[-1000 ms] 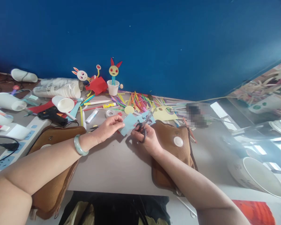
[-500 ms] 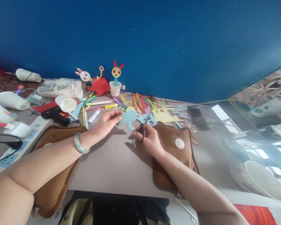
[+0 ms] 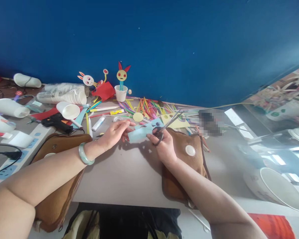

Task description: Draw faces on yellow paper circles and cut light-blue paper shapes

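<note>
My left hand [image 3: 114,133], with a pale green bangle at the wrist, is at the left edge of a light blue sheet of paper [image 3: 139,133]. Its fingers are bent around that edge, some partly hidden. My right hand [image 3: 164,146] grips dark-handled scissors [image 3: 168,124], whose blades point up and right, away from the paper. The right thumb and fingertips meet the sheet's right side. Just behind lies another light blue paper piece [image 3: 157,122] with dark holes, partly covered. A pale yellow paper disc [image 3: 138,117] and a yellow cut-out sheet [image 3: 181,122] lie beyond.
Colourful pipe cleaners [image 3: 149,108] pile along the blue wall. A bunny-faced figure stands in a white paper cup [image 3: 121,94]. A glue gun [image 3: 57,122], a power strip [image 3: 27,149] and stacked cups [image 3: 62,96] are left. Brown pouches [image 3: 57,186] flank the work area; a white bowl [image 3: 276,189] is right.
The light blue sheet has come down and nearer the right hand. The scissors have swung from upright to pointing right. The left hand has shifted slightly lower, and the yellow disc is more exposed.
</note>
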